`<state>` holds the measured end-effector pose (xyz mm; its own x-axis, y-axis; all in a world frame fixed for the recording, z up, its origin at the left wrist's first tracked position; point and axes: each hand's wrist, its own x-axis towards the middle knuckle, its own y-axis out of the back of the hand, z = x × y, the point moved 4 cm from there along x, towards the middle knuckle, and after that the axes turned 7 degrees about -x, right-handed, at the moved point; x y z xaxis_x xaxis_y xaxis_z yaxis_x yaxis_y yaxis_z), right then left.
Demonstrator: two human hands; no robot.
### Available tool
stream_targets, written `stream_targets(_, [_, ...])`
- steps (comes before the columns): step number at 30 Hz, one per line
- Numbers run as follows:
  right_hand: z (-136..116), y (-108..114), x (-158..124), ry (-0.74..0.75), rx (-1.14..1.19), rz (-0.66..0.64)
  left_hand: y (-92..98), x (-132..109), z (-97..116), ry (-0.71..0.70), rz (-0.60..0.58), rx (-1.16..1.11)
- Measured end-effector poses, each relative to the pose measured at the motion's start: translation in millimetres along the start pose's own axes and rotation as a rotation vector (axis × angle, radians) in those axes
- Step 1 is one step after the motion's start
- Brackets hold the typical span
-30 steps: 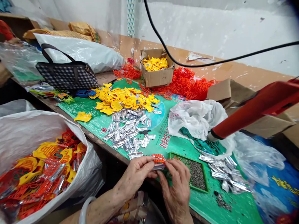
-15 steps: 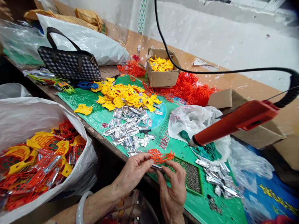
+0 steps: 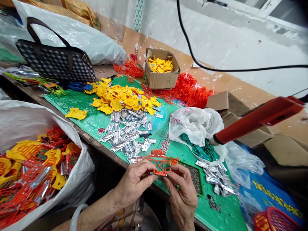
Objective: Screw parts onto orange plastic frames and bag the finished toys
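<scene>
An orange plastic lattice frame (image 3: 161, 160), shaped like a toy car's cage, is held up between both hands over the table's front edge. My left hand (image 3: 136, 179) pinches its left end between thumb and fingers. On the other end, my right hand (image 3: 182, 189) has thumb and fingertips closed. A sliver of silvery part shows at the frame's underside, mostly hidden by the fingers. Just beyond lie chromed plastic pieces (image 3: 125, 136) in a loose heap, with yellow car-body parts (image 3: 117, 96) behind them. A green tray of small screws (image 3: 196, 178) sits beside my right hand.
A red electric screwdriver (image 3: 257, 122) hangs at the right on a black cable. An open white sack (image 3: 81, 154) of assembled parts stands at the left. Behind are a cardboard box (image 3: 161, 79), orange frames (image 3: 192, 89) and a checked bag (image 3: 55, 61). More silver pieces (image 3: 216, 176) lie right.
The orange frame has been tilted up so its lattice side faces me, still in both hands. The view has shifted, and the screwdriver now appears farther right.
</scene>
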<state>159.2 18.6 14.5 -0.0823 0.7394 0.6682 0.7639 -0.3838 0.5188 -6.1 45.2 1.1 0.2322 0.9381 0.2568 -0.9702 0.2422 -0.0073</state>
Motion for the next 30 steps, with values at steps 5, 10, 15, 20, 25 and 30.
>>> stream_targets(5, [-6, 2, -6, 0.024, 0.014, 0.072, 2.6, 0, 12, -0.167, -0.044, 0.075])
stream_targets(10, [-3, 4, -13, 0.035, 0.001, 0.071, 1.1, -2, 16, -0.261, -0.097, 0.148])
stream_targets(15, [-5, 7, -11, 0.035, 0.006, 0.083, -1.6, -2, 17, -0.334, -0.120, 0.229])
stream_targets(20, [-8, 9, -7, 0.023, 0.036, 0.107, -3.4, -3, 18, -0.507, -0.080, 0.251])
stream_targets(25, [-7, 9, -5, 0.047, -0.058, 0.056, -3.9, -3, 15, -0.527, -0.114, 0.288])
stream_targets(30, [-5, 6, -3, 0.115, -0.082, -0.061, -2.7, -3, 15, -0.538, -0.138, 0.326])
